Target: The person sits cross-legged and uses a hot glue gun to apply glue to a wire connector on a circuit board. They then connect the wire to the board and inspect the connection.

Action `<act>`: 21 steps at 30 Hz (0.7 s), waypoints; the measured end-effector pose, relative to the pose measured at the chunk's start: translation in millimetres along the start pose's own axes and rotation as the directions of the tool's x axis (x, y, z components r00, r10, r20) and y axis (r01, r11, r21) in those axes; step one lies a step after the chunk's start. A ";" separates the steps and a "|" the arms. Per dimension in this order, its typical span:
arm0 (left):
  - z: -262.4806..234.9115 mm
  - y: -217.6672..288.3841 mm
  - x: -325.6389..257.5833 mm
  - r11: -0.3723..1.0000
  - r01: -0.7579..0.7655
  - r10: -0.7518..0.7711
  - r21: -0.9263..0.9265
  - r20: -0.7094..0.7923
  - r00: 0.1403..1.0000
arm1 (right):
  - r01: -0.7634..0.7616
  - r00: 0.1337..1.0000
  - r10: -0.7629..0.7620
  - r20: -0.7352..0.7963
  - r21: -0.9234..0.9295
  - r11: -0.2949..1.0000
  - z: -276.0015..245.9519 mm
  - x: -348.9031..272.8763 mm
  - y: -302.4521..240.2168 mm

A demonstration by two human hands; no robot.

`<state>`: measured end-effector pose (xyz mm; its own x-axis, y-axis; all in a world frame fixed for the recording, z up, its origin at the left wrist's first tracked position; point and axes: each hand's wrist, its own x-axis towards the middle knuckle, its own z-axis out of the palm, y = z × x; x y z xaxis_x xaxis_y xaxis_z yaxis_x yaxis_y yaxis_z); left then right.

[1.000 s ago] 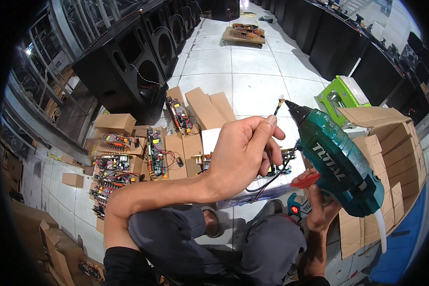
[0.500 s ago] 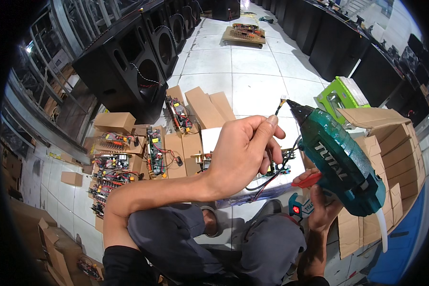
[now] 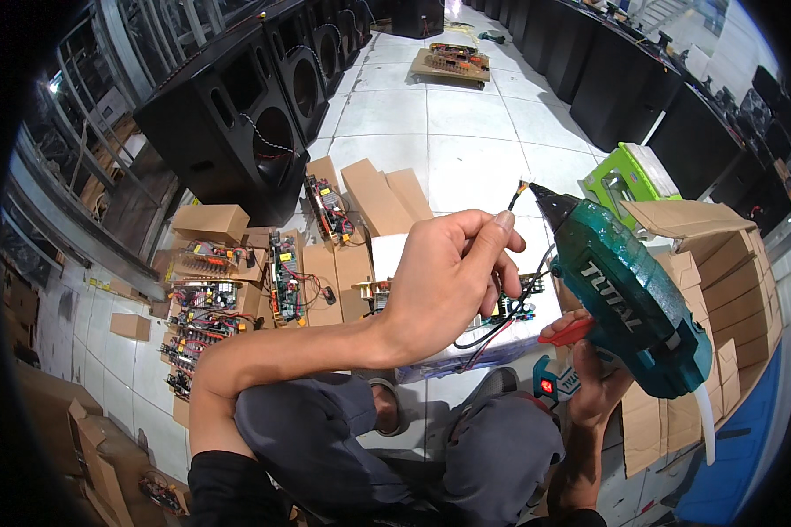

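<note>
Between thumb and forefinger, my left hand [image 3: 457, 277] pinches a thin cable with a small connector [image 3: 521, 187] at its raised end. Close beside that connector is the black nozzle of a teal glue gun [image 3: 624, 294]; whether they touch I cannot tell. My right hand [image 3: 596, 378] is wrapped round the gun's handle, fingers at its red trigger. A white glue stick [image 3: 706, 426] sticks out of the gun's rear. Black and red wires hang below my left hand toward a circuit board [image 3: 511, 307], which lies on a white block [image 3: 448, 362] and is partly hidden by that hand.
Several circuit boards [image 3: 206, 329] with wires lie among cardboard pieces at the left. Black speaker cabinets [image 3: 228, 132] line the left side, more black cabinets [image 3: 624, 97] the right. An open cardboard box [image 3: 738, 290] and a green stool [image 3: 628, 180] stand at the right. Farther off sits another board stack [image 3: 453, 63].
Hardly anything differs. The hands and glue gun hold nearly the same place, and the connector end at the nozzle has shifted very slightly.
</note>
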<state>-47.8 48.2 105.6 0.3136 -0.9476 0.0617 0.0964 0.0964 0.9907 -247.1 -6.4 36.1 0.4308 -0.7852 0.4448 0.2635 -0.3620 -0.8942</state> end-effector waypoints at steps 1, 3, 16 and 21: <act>0.3 0.5 -0.1 1.000 0.001 -0.001 0.002 0.000 1.000 | 0.019 1.000 -0.018 -0.017 0.014 1.000 2.0 0.8 -0.5; 1.1 1.2 -0.1 1.000 0.003 -0.003 0.005 -0.001 1.000 | 0.057 0.997 -0.055 -0.053 0.040 0.998 8.0 3.3 -1.9; -1.0 -6.0 3.8 1.000 0.001 0.000 -0.029 0.028 1.000 | 0.058 0.997 -0.057 -0.058 0.008 0.998 8.5 3.7 -5.1; -3.2 -9.0 4.5 0.992 0.039 -0.030 -0.122 0.079 0.996 | -0.025 0.999 0.024 -0.046 -0.009 1.000 5.6 1.3 -5.8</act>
<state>-44.2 44.0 96.6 0.2353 -0.9710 0.0414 0.2230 0.0954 0.9701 -243.2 -2.5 42.2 0.3970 -0.8159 0.4203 0.2446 -0.3473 -0.9053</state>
